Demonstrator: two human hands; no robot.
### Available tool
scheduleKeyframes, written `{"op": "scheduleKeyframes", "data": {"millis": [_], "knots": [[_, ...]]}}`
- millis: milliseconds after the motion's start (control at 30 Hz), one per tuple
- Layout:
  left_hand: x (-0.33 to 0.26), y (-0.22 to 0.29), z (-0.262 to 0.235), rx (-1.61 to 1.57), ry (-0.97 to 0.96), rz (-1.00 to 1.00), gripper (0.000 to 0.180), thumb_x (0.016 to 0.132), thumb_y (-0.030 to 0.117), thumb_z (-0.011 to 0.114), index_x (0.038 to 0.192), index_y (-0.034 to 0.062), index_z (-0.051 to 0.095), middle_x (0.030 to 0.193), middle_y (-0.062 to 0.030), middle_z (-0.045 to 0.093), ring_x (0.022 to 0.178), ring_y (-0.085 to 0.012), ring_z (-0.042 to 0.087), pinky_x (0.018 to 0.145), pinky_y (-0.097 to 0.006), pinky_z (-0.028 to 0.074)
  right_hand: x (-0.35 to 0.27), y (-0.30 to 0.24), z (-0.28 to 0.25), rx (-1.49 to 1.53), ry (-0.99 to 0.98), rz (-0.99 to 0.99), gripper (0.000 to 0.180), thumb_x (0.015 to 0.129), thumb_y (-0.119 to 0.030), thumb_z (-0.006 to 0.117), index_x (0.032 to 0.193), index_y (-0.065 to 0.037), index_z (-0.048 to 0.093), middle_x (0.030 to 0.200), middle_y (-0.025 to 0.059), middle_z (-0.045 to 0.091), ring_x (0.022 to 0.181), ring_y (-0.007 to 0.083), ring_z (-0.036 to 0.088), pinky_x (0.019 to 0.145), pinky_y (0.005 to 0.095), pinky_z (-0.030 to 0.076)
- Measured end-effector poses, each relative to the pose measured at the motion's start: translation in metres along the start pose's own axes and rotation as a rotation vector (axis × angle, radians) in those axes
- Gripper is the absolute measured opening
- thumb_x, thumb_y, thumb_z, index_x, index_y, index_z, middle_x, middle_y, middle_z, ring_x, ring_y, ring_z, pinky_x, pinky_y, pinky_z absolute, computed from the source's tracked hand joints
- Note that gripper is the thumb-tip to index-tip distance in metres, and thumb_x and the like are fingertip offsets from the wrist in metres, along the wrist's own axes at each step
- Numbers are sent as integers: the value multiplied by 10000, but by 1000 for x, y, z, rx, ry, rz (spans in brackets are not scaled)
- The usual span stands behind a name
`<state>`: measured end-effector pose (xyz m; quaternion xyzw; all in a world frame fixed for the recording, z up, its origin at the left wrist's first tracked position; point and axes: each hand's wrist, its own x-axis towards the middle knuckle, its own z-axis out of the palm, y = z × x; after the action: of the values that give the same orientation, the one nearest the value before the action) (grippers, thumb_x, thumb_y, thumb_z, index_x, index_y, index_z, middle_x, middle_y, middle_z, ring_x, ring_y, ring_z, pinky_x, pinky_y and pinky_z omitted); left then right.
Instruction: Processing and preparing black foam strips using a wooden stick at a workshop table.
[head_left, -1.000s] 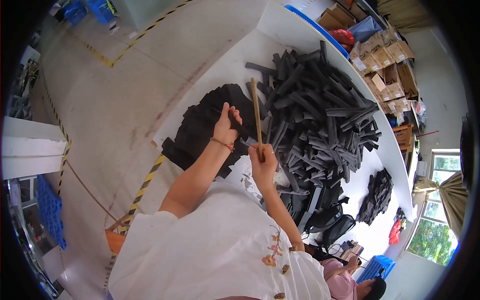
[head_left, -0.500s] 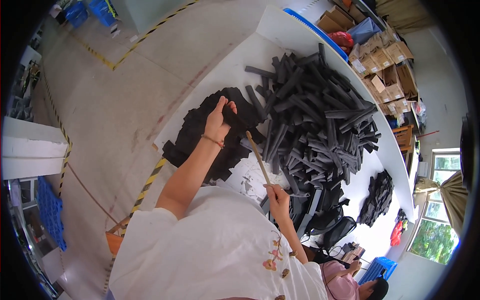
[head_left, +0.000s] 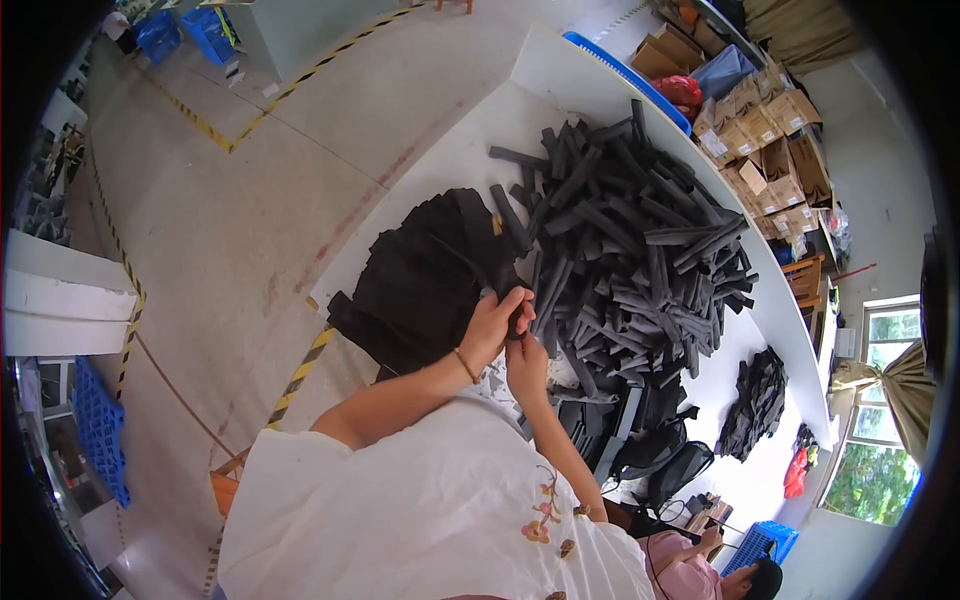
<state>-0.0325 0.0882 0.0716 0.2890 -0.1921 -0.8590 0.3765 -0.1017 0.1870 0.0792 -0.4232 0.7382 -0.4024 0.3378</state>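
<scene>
My left hand (head_left: pixel 500 322) is wrapped round a black fabric tube (head_left: pixel 509 282), which runs up and away from it. The tube's near end is pinched in my right hand (head_left: pixel 527 366), whose fingertips touch the left hand. Past the far end of the tube shows the light tip of a wooden stick (head_left: pixel 497 224); the rest of the stick is hidden, apparently within the black piece. Left of my hands lies a spread stack of flat black fabric pieces (head_left: pixel 410 275). On the right is a big heap of dark grey rolled tubes (head_left: pixel 640 230).
The white table (head_left: pixel 560 85) has a raised rim. Black bags (head_left: pixel 665 455) and a smaller dark pile (head_left: pixel 752 405) lie to the right. A person in pink (head_left: pixel 680 565) sits at the lower right. Cardboard boxes (head_left: pixel 760 130) stand beyond the table; striped tape marks the floor.
My right hand has moved up and left to meet my left hand, which came down and right. The stick, bare before, is now mostly covered, and both hands grip the black tube.
</scene>
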Motion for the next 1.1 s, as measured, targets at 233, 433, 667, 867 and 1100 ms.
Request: {"op": "scheduleKeyframes", "data": {"millis": [233, 433, 667, 867, 1100], "knots": [[-6, 22, -1, -81, 20, 42, 227, 942, 214, 560, 969, -10, 589, 774, -95, 625, 627, -153, 582, 589, -280, 489, -4, 4, 22, -43, 113, -129, 177, 938, -101, 453, 924, 38, 562, 665, 147, 549, 585, 206, 498, 561, 349, 418], [-13, 25, 7, -63, -5, 42, 197, 919, 183, 598, 958, -10, 602, 775, -99, 631, 627, -158, 586, 582, -285, 485, -17, 11, 31, -26, 225, -117, 186, 956, -97, 439, 928, 30, 574, 729, 170, 569, 641, 224, 542, 609, 340, 435], [14, 44, -3, 41, 202, 159, 222, 851, 191, 686, 739, 20, 602, 621, -71, 601, 444, -124, 515, 412, -246, 398, -46, 25, 18, -17, 59, -63, 178, 952, -112, 476, 878, 14, 576, 687, 170, 564, 597, 240, 536, 585, 350, 438], [26, 58, -15, -38, 264, 113, 216, 869, 193, 667, 726, 46, 599, 500, 7, 462, 340, -66, 359, 316, -231, 231, -85, 2, -46, -164, -273, 51, 111, 921, -116, 534, 888, -26, 590, 765, 206, 613, 661, 364, 599, 585, 365, 472], [70, 118, -61, -99, 302, 385, 309, 866, 323, 673, 867, 29, 575, 510, 49, 379, 377, -50, 263, 380, -221, 185, -116, -5, -111, -165, -205, 303, 115, 894, -114, 563, 913, -25, 634, 669, 84, 584, 574, 147, 533, 558, 295, 433]]}}
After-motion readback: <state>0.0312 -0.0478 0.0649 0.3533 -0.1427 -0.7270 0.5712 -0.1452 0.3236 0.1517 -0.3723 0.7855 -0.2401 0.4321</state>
